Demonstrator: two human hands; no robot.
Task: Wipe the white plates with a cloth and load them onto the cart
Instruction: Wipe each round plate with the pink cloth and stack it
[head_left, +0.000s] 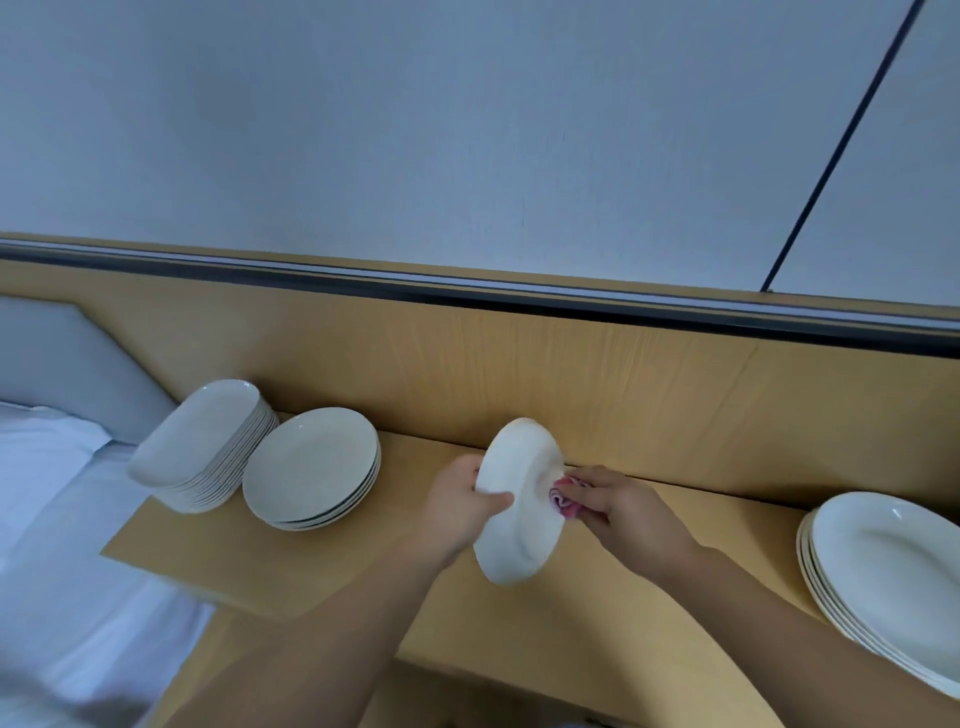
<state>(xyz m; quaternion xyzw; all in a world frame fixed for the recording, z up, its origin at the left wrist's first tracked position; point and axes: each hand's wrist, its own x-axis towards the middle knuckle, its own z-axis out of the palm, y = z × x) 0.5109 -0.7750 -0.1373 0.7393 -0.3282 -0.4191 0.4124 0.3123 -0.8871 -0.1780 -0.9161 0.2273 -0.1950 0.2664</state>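
The left thumb (498, 501) lies curled over the face of a white plate (519, 540) at its 9 o'clock rim, with the other fingers hidden behind it, so the left hand (460, 499) grasps the plate by that edge. The right hand's (621, 506) fingers are bent round a bunched pink cloth (563, 500) and press it against the plate at about 2 o'clock on its rim. The plate is tipped steeply on edge between the two hands, above a light wooden counter (322, 566). At 9 o'clock from the plate a round plate stack (311, 465) sits on the counter. Just beyond it at 10 o'clock is an oval plate stack (205, 441). At 3 o'clock, well apart, a right-hand plate stack (893, 566) rests by the counter's edge. White bedding (57, 519) lies at far 9 o'clock.
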